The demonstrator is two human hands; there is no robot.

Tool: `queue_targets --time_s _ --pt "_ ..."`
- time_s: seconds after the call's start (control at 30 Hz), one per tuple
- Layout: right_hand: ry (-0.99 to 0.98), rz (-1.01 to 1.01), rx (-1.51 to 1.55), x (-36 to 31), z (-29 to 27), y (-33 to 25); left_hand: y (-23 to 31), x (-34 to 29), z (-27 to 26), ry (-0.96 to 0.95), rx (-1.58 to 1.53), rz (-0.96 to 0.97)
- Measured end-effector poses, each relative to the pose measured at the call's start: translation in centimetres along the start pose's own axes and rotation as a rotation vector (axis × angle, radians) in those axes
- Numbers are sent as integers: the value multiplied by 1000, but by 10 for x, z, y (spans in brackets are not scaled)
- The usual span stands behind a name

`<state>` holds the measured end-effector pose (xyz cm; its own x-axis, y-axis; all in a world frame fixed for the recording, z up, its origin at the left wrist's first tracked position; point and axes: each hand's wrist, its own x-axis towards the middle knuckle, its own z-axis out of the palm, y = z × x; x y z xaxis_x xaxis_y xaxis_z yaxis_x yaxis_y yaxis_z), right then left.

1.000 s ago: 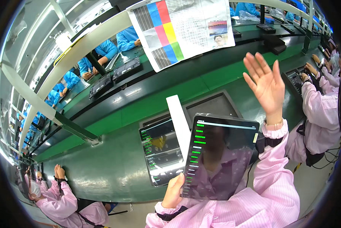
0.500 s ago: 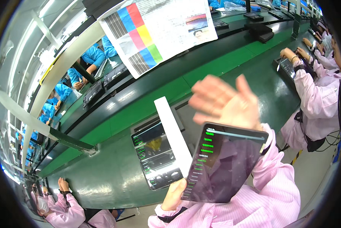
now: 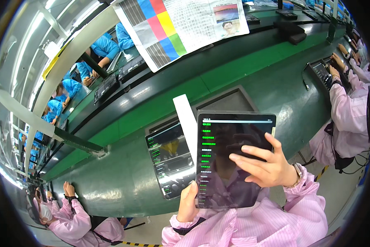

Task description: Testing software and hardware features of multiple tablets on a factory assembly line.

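My left hand (image 3: pixel 188 203) grips a black tablet (image 3: pixel 228 177) at its lower left edge, thumb on the front. The tablet stands tilted toward me, its dark screen lit with a column of green and white text lines. Over the right part of the screen hovers my right hand (image 3: pixel 271 166), fingers spread and holding nothing; whether a fingertip touches the glass I cannot tell. Just left of the tablet, another dark device with a lit, glossy screen (image 3: pixel 166 152) lies on the bench. A long white strip (image 3: pixel 185 119) lies beside it, partly hidden behind the tablet.
A dark tray (image 3: pixel 249 100) sits on the green bench (image 3: pixel 123 181) behind the tablet. A printed colour chart (image 3: pixel 164 29) hangs above the far side. A metal post (image 3: pixel 80 142) rises at left. Co-workers in pink (image 3: pixel 71 222) sit on both sides, others in blue (image 3: pixel 104 51) opposite.
My right hand has come down from beyond the tablet's top edge to in front of its screen. The tablet has turned more upright and shifted slightly left and up; my left hand keeps its hold.
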<state>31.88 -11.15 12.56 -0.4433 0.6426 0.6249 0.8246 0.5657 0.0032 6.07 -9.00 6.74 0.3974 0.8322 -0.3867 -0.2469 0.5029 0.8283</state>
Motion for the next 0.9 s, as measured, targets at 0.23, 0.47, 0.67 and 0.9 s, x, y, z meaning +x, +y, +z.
queue_targets --time_s 0.23,0.47,0.67,0.9 --pt "132 343 105 -9 4 9 -1 0 6 42 -8 30" --pt "299 1041 1676 -57 39 -7 -13 19 30 155 -105 60" --pt "373 1287 1577 -88 77 24 -29 34 35 -28 416 139" --pt "182 1201 1071 -75 96 86 -13 4 33 -170 1033 432"
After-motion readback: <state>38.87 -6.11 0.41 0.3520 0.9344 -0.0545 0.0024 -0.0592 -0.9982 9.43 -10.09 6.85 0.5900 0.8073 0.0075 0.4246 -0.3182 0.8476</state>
